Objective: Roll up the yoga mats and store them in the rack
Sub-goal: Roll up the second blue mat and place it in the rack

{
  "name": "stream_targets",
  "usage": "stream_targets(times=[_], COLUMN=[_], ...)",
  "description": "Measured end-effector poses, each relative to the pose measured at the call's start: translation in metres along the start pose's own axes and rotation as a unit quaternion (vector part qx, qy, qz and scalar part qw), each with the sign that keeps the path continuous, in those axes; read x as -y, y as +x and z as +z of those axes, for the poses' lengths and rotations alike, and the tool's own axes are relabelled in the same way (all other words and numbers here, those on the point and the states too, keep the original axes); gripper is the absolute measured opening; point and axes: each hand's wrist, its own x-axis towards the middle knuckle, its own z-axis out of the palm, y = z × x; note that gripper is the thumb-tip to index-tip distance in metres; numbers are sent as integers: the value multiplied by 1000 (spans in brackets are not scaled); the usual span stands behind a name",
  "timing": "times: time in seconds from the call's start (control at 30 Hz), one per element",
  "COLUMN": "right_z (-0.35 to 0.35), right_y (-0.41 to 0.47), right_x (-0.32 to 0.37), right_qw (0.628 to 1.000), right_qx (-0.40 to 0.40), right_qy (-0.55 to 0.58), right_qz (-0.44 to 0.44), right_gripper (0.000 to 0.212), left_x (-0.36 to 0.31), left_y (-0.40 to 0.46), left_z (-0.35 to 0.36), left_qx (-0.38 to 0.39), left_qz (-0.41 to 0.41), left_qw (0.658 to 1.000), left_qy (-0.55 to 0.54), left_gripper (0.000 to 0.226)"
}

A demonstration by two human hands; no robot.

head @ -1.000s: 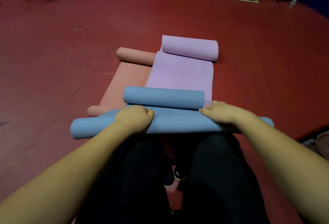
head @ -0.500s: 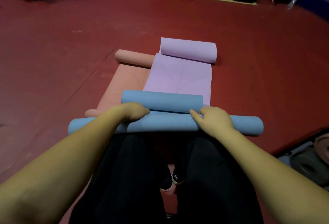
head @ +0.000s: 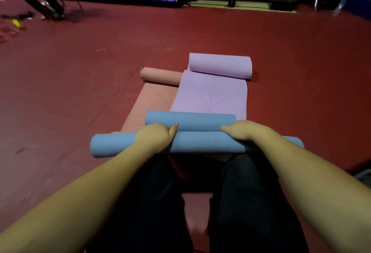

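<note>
Blue yoga mat (head: 198, 144) is right in front of the person's knees, lying crosswise on the red floor (head: 80, 92). It looks curled from both ends: a long roll nearest the knees and a shorter roll touching it on the far side. I honestly can't tell whether those are one mat or two.

Going left to right: the left end of the near roll sticks out past the left hand (head: 155, 137), which sits on top of the roll with fingers curled over the far side and thumb pointing into the seam between the two rolls. Reads as a wrap-over grip on the mat. Next is the bare middle stretch, then the right hand (head: 244, 132), draped over the same roll. Its fingertips are tucked out of sight, so it looks like gripping too, but less clear.

Behind all that sit a salmon mat (head: 154, 94) and a purple mat (head: 210, 94), both half unrolled with a roll at the far end, the purple one overlapping the salmon one's right edge.

Step-wise I'd say this is mid-roll on the blue one. The next move probably needs even pressure from both hands so it doesn't cone out. No rack in sight.
</note>
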Motion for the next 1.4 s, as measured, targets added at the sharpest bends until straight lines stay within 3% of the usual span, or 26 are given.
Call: stream_targets(times=[0.13, 0.23, 0.37, 0.47, 0.53, 0.63, 0.77, 0.87, 0.93, 1.07, 1.13, 1.27, 1.4], right_z=[-18, -17, -5, 3, 10, 20, 46, 60, 59, 50, 44, 27, 2], right_y=[-3, -7, -7, -4, -8, -19, -31, -28, -22, -9, -5, -1, -5], right_x=[2, -5, -7, -9, -13, -16, -19, -14, -14, -13, -10, -1, -3], right_qw=[999, 996, 996, 998, 989, 975, 961, 954, 954, 967, 976, 988, 997], right_qx=[21, 66, 81, -38, -134, -186, -257, -286, -291, -244, -205, -138, -77], right_qy=[27, 52, 25, 1, -31, -85, -56, -60, -64, -64, -67, -69, -23], right_qz=[7, 12, -14, -48, -61, -89, -82, -63, -40, -15, -13, -13, 16], right_gripper=[61, 50, 43, 41, 51, 64, 53, 55, 57, 62, 64, 68, 73], left_x=[-4, -7, -3, -1, 0, 3, 1, -6, -10, -13, -10, -6, -13], left_y=[15, 21, 22, 29, 32, 36, 41, 41, 38, 12, -5, -7, 5], left_z=[-24, -27, -14, -14, -16, -16, -17, -17, -13, 5, 16, 11, -14], left_qx=[35, 107, 163, 193, 206, 212, 215, 180, 112, -55, -103, -80, -38], left_qz=[3, 16, 17, 7, 0, -27, -38, -44, -41, -28, 5, 16, -5], left_qw=[999, 994, 985, 979, 976, 974, 972, 981, 992, 996, 995, 996, 999], left_qy=[-17, -35, -48, -69, -76, -77, -91, -62, -44, -64, -8, 29, 0], left_gripper=[67, 61, 55, 52, 50, 52, 51, 49, 49, 54, 54, 57, 66])
